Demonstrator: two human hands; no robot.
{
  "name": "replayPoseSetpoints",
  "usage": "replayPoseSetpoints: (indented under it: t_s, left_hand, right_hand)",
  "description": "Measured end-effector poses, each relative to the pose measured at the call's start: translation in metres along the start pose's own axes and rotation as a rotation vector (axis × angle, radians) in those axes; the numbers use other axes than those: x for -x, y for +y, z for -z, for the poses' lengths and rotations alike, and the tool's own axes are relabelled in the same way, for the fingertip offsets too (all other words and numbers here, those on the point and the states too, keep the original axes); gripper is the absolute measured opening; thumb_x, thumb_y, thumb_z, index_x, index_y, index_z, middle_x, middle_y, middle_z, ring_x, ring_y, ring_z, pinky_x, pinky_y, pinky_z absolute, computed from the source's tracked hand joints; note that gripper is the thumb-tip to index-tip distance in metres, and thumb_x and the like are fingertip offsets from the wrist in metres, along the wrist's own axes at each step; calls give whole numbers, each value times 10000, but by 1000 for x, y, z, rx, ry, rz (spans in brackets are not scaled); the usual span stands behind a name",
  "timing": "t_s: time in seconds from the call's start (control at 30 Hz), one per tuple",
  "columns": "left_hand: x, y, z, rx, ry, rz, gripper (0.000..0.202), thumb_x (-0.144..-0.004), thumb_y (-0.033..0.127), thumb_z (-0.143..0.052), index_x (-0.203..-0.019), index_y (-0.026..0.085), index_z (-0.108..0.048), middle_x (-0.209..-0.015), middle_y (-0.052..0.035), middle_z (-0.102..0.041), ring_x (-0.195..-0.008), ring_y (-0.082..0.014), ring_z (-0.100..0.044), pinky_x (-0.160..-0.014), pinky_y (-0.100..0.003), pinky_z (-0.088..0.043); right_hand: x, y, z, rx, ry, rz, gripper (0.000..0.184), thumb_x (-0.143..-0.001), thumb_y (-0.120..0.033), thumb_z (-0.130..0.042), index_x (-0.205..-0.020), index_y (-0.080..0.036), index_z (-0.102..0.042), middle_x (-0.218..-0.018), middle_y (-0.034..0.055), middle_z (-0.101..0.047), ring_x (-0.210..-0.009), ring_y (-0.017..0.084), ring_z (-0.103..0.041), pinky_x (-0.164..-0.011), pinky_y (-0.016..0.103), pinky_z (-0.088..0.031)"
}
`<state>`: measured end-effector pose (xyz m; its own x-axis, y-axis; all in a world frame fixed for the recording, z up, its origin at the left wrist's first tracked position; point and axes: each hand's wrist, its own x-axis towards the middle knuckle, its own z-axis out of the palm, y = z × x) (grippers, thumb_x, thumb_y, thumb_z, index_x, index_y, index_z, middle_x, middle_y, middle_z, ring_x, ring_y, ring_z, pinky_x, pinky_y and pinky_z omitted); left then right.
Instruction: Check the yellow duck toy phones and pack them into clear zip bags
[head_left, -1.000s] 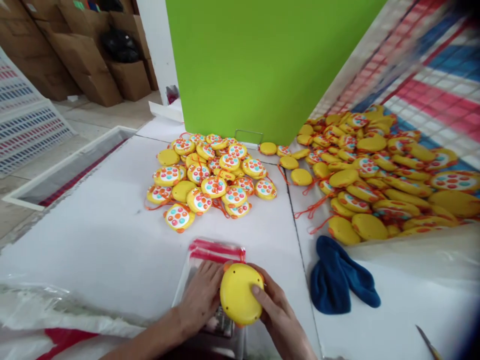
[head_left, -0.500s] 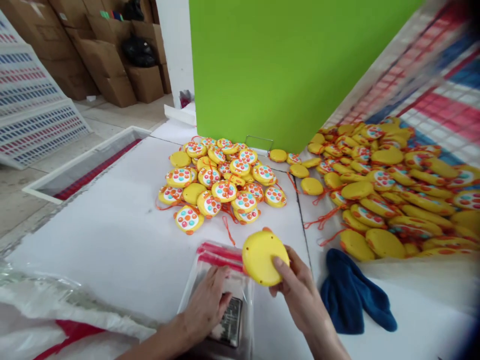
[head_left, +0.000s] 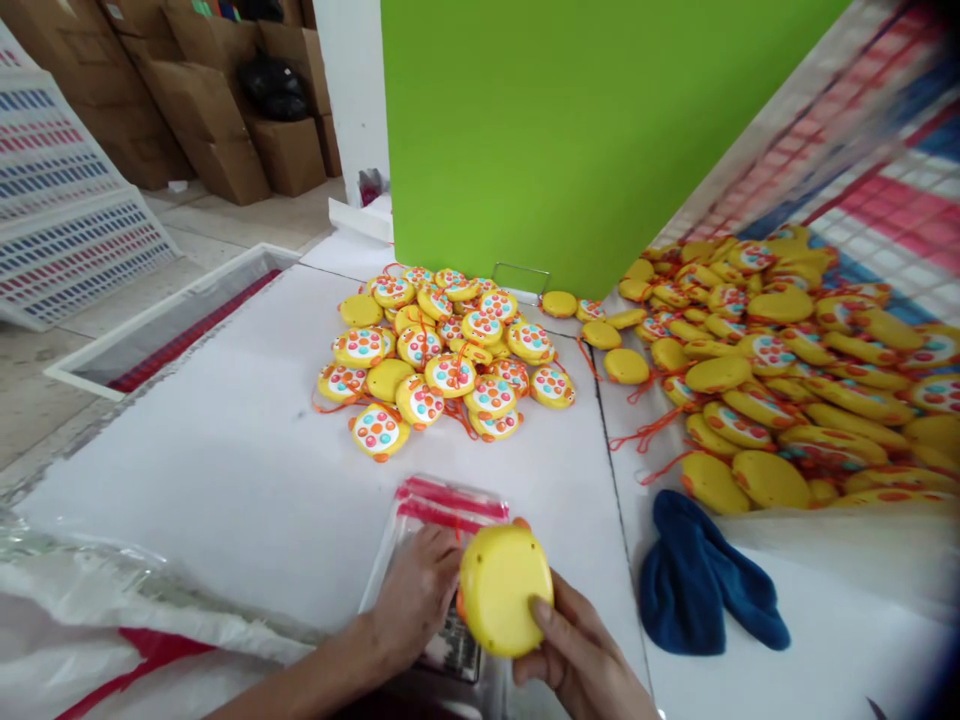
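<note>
My right hand (head_left: 574, 655) grips a round yellow toy (head_left: 502, 590), its plain back towards me, just above the near edge of the white table (head_left: 225, 480). My left hand (head_left: 412, 595) rests with curled fingers on a clear zip bag (head_left: 442, 510) with a red seal strip; a dark printed card shows inside the bag. The toy touches the left fingers and hangs over the bag's right side.
A pile of yellow toys with coloured buttons (head_left: 442, 360) lies mid-table. A larger heap (head_left: 780, 370) fills the right. A blue cloth (head_left: 705, 580) lies right of my hands. A green board (head_left: 585, 130) stands behind. Crinkled plastic (head_left: 112, 610) is at near left, cardboard boxes (head_left: 195, 90) beyond.
My right hand lifted the toy up and to the right off the bag, then brought it back down against my left hand. My left hand stayed on the bag.
</note>
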<state>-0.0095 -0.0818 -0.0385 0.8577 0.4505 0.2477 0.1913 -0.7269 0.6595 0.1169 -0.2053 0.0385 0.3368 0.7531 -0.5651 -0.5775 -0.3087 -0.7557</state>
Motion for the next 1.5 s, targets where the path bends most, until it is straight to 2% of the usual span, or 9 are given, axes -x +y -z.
replayPoseSetpoints:
  t_s: [0.13, 0.3, 0.57, 0.7, 0.87, 0.97, 1.2, 1.33, 1.5]
  left_hand:
    - [5, 2, -3, -144, -3, -76, 181, -839, 141, -464, -978, 140, -580, -979, -95, -614, -947, -237, -519, -823, -387, -445]
    - [13, 10, 3, -224, -17, -110, 139, -854, 136, -433, -841, 141, -571, -816, -67, -619, -791, -211, -528, -781, -382, -419]
    - [11, 22, 11, -299, -91, -153, 153, -869, 118, -420, -836, 155, -564, -785, -47, -597, -818, -200, -522, -852, -398, -390]
    - [7, 25, 29, -223, 11, -147, 137, -864, 135, -454, -793, 163, -568, -755, -38, -606, -747, -182, -532, -746, -350, -441]
    - [4, 10, 67, 81, 215, 264, 157, -865, 234, -469, -967, 187, -580, -933, -66, -636, -883, -193, -570, -794, -336, -461]
    - [-4, 2, 70, 430, 69, 601, 246, -838, 348, -492, -987, 167, -566, -880, -51, -653, -793, -182, -604, -689, -282, -480]
    - [-22, 6, 48, 720, 34, 591, 251, -836, 364, -465, -728, 149, -535, -682, -3, -566, -658, -140, -541, -604, -235, -431]
    - [-22, 13, 48, 792, 5, 623, 265, -829, 395, -479, -718, 157, -512, -689, -8, -597, -633, -140, -563, -596, -242, -443]
    - [-15, 8, 45, 969, -33, 696, 281, -811, 434, -505, -747, 160, -509, -730, -27, -624, -696, -180, -605, -638, -290, -481]
  right_hand:
    - [-20, -4, -23, 211, 12, 246, 553, -848, -433, -489, -1338, -232, -332, -1073, 81, -570, -736, 162, -569, -519, 250, -509]
    - [-31, 7, -17, 824, 29, 548, 427, -878, -316, -423, -1278, -171, -390, -977, 91, -634, -779, 191, -612, -729, 301, -508]
    - [-29, 8, -10, 984, 14, 610, 428, -906, -298, -373, -1311, -160, -373, -1000, 111, -649, -808, 203, -640, -714, 288, -513]
    - [-31, 12, -3, 985, 42, 573, 409, -909, -315, -371, -1283, -158, -418, -764, 60, -658, -668, 201, -631, -623, 282, -504]
    - [-26, 16, 7, 953, 55, 483, 439, -916, -351, -374, -1314, -166, -389, -686, 20, -643, -557, 171, -591, -595, 260, -483]
    - [-27, 17, 6, 943, 58, 526, 425, -912, -339, -394, -1311, -194, -404, -963, 63, -662, -707, 169, -626, -682, 250, -488]
    - [-27, -3, 0, 1109, -30, 572, 355, -931, -290, -345, -1252, -236, -488, -1053, 56, -655, -898, 176, -634, -766, 251, -476]
    - [-28, -9, -3, 1457, -192, 590, 295, -916, -261, -392, -789, -232, -657, -704, 11, -654, -630, 150, -616, -609, 229, -445]
    - [-34, -3, -13, 1524, 39, 709, 204, -890, -214, -450, -784, -216, -623, -790, 29, -616, -720, 159, -590, -611, 236, -416]
